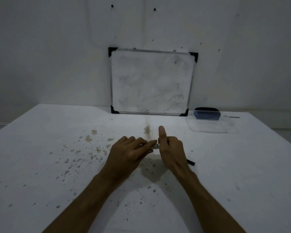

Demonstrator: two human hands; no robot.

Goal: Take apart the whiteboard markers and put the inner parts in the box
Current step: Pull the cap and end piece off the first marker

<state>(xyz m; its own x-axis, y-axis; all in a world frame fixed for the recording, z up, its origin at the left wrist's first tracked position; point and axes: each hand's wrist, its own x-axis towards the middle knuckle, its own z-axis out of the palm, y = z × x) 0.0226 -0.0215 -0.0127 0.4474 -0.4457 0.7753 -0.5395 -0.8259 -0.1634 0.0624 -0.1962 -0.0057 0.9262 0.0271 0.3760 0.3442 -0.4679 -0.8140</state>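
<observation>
Both my hands meet over the middle of the white table [40, 148]. A whiteboard marker [155, 146] shows as a short pale stretch between them. My left hand [129, 152] grips its left end with the fingers curled round it. My right hand [170, 148] holds the other end, thumb pointing up. A black piece [191, 162] sticks out to the right under my right hand; whether it is held or lies on the table I cannot tell. The clear plastic box [212, 126] stands at the far right.
A small whiteboard [151, 81] with black corners leans against the wall at the back. A blue eraser [207, 114] sits at the box's far side. Brown and grey stains speckle the table's middle and left.
</observation>
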